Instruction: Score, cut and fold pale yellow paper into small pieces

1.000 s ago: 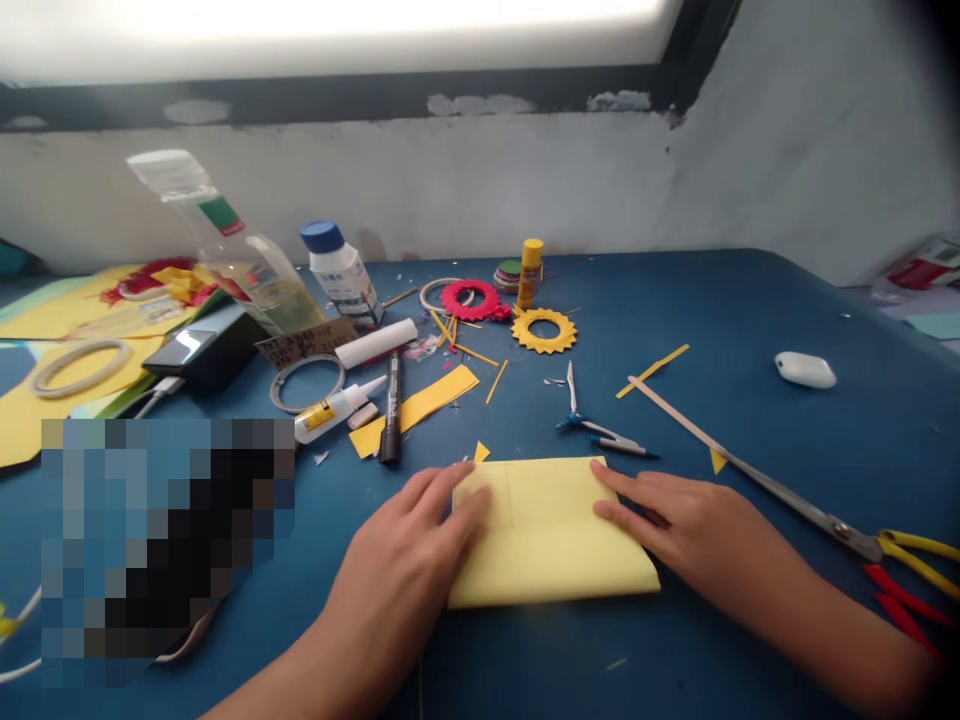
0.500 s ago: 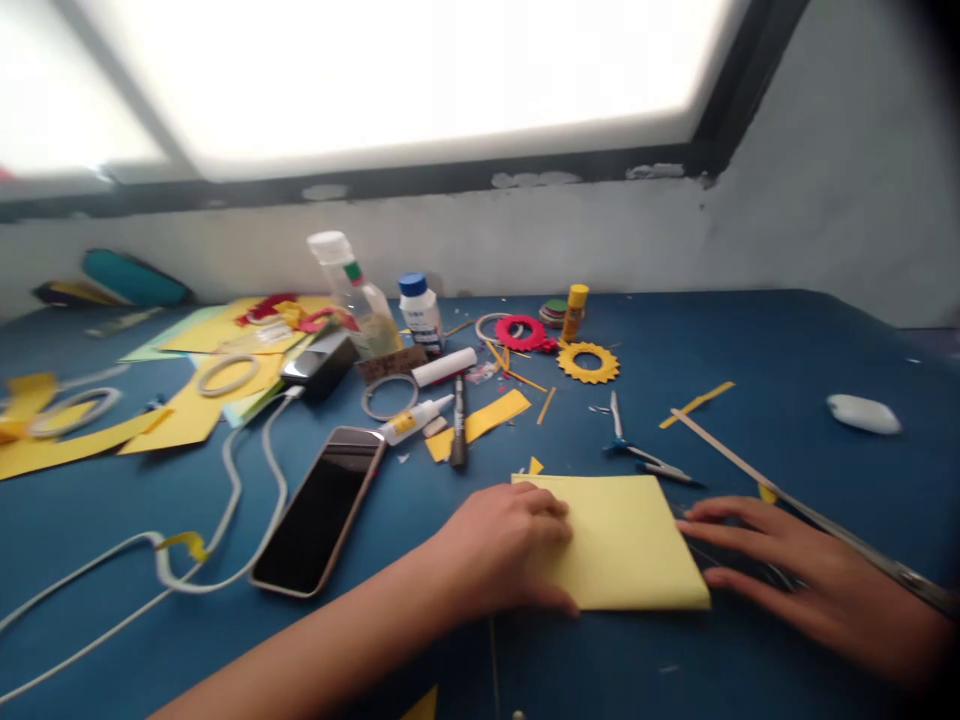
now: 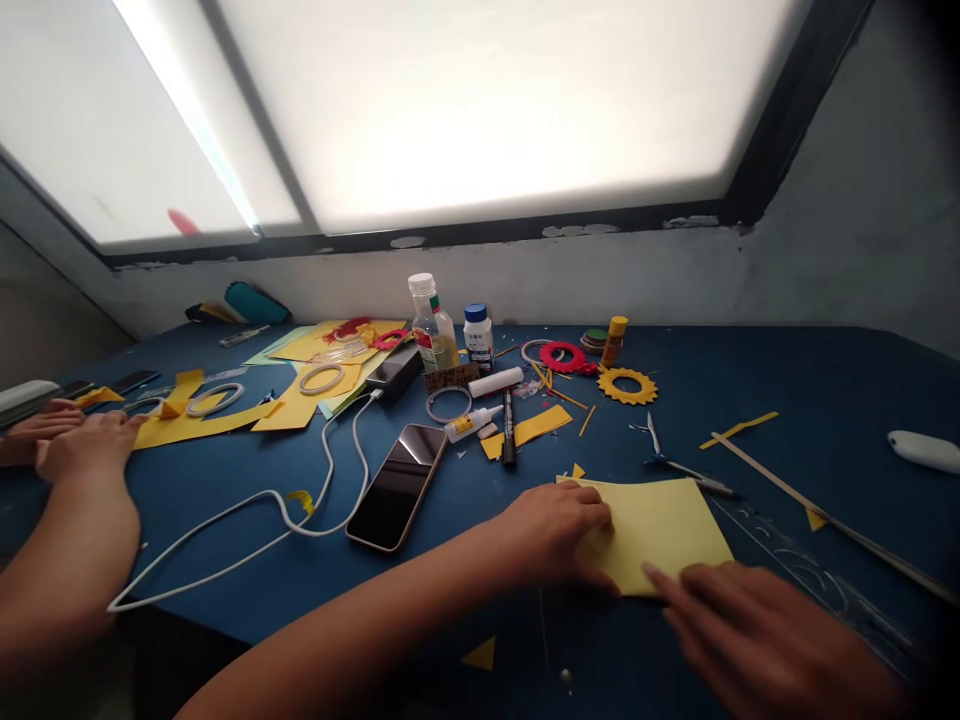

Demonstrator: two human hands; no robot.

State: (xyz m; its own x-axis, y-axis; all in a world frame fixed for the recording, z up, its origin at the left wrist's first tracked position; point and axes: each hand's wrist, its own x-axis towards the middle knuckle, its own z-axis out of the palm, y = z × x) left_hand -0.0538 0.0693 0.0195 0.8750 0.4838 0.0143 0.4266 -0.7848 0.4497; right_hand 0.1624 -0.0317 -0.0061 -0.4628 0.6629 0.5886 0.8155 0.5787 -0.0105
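A pale yellow sheet of paper, folded over, lies on the blue table in front of me. My left hand holds down its left side, fingers bent on top and thumb by the lower edge. My right hand is blurred by motion, its fingers stretched out and the tips touching the paper's lower edge. Just beyond the paper lies a pair of compasses. To the right of it is a clear plastic stencil ruler, partly covered by my right hand.
At left, another person's hands rest near yellow paper strips. A phone and white cable lie left of my forearm. Behind are a marker, glue bottle, plastic bottle and yellow gear shape. A long thin stick lies right.
My right hand has moved from beside the paper's right edge to its lower edge. My left hand stays on the paper. The view has swung left, bringing another person's hands in.
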